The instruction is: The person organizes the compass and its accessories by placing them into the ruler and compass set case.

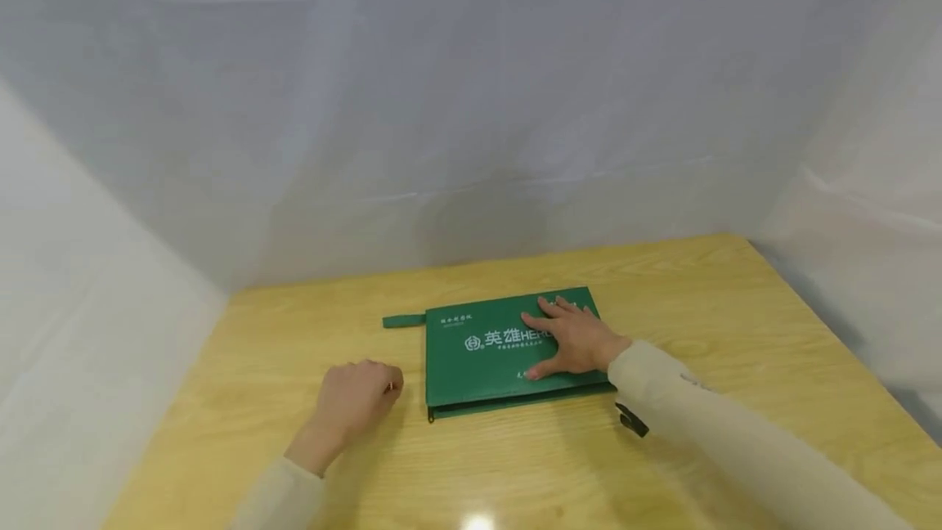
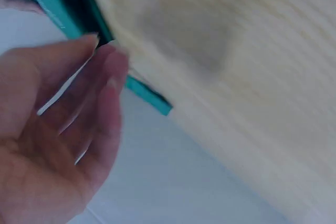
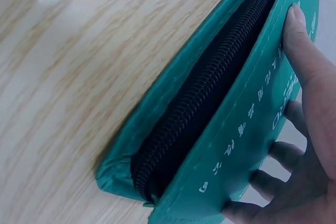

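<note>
A green zippered document bag point(image 1: 456, 366) with white lettering lies flat on the table. In the right wrist view its black zipper point(image 3: 194, 98) runs along the side edge, with the teeth meshed where they show. My right hand point(image 1: 577, 339) rests on the right part of the cover, fingers spread. Just left of the bag is my left hand point(image 1: 358, 395), apart from it in the head view. Its thumb and fingers point(image 2: 113, 98) curl loosely toward each other, and I see nothing held between them. A small zipper pull point(image 1: 430, 415) hangs at the bag's near left corner.
The wooden table point(image 1: 736, 334) carries the bag. A green wrist strap point(image 1: 403, 321) sticks out from the bag's far left side. Pale sheeting point(image 1: 471, 105) stands behind the table and at both sides. A black piece point(image 1: 631, 419) shows under the right sleeve.
</note>
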Tool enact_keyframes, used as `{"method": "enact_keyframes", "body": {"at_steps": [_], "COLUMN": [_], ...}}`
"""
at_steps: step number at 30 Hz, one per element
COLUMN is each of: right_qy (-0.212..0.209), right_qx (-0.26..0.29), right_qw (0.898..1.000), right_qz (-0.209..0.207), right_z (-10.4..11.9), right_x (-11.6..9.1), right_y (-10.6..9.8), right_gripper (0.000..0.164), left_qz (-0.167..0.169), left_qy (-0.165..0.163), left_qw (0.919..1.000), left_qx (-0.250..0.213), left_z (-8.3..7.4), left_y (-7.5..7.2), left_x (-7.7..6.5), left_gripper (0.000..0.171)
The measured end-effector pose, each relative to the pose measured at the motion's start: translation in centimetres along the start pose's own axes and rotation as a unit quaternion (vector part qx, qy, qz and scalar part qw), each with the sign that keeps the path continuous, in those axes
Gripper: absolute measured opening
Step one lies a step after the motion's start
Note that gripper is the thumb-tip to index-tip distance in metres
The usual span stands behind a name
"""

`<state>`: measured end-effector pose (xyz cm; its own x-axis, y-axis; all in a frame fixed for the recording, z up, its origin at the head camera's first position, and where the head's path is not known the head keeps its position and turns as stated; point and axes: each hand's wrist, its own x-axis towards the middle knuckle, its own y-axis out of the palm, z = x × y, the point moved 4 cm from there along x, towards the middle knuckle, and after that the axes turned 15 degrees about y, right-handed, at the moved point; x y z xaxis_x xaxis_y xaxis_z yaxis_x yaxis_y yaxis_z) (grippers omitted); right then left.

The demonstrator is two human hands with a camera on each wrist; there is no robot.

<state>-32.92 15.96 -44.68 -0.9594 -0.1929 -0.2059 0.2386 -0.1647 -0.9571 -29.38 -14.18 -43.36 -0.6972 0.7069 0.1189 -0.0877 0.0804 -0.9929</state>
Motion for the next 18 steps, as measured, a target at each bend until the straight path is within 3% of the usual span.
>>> {"method": "enact_keyframes", "body": {"at_steps": [2,5,8,18], "right_qy": [0.003,0.006,0.006,0.016], "right_qx": [0.002,0.004,0.006,0.011], "right_qw": [1.0,1.0,1.0,1.0], "right_qz": [0.001,0.004,0.008,0.007], "right_z": [-0.2,-0.4,-0.2,-0.2], "right_x": [-0.2,-0.3,-0.4,-0.3], "right_y": [0.0,-0.2,-0.2,0.0], "right_gripper": [0.096,0.095,0.094,0.094], "left_qz": [0.019,0.05,0.049,0.026], "left_qy": [0.002,-0.011,-0.016,-0.015], "left_qw": [0.9993,0.9952,0.9923,0.9866], "left_qx": [-0.033,-0.084,-0.113,-0.16], "left_z": [-0.3,-1.0,-1.6,-1.6], "left_y": [0.3,1.4,2.1,1.7], "left_x": [0.2,0.9,1.3,1.0], "left_gripper": [0.012,0.029,0.038,0.005]}}
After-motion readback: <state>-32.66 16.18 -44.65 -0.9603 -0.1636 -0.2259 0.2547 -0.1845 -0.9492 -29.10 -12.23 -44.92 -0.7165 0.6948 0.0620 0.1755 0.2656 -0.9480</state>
